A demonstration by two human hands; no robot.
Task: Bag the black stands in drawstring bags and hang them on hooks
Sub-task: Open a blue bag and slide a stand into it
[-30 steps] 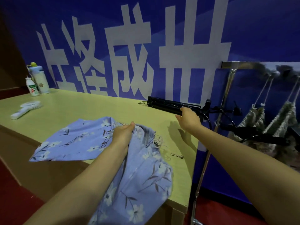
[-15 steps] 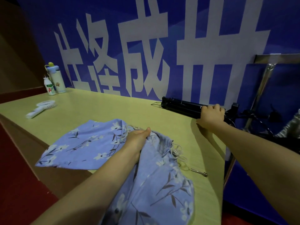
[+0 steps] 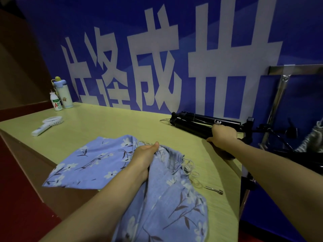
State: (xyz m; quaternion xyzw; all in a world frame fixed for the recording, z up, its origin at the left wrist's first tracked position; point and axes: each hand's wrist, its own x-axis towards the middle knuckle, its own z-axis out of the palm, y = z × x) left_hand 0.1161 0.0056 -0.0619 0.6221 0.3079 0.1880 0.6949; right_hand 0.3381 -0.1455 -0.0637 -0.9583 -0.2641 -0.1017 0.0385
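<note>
A blue floral drawstring bag (image 3: pixel 97 161) is spread on the pale wooden surface (image 3: pixel 113 123), one part lying flat and another part draped over the near edge. The gathered cloth at its mouth is gripped by the left hand (image 3: pixel 145 158), whose fingers are curled into the fabric; the white cord (image 3: pixel 188 169) of the bag lies in loose loops just beside this hand. A black stand (image 3: pixel 194 121) – folded, lying on its side – is placed at the far right of the surface, close to the blue banner (image 3: pixel 157 67) with large white characters. Its right end is clasped by the right hand (image 3: pixel 224 135), the fingers being wrapped over the tubes and the thumb resting on the surface. The two hands are kept well apart. A small metal pin (image 3: pixel 214 190) is seen near the right edge. At the far left corner two bottles (image 3: pixel 63 95) are standing, and a white handheld fan (image 3: pixel 47 124) is laid near them. A metal rack (image 3: pixel 279 95) is visible to the right – a grey bag (image 3: pixel 312 138) is hanging there.
</note>
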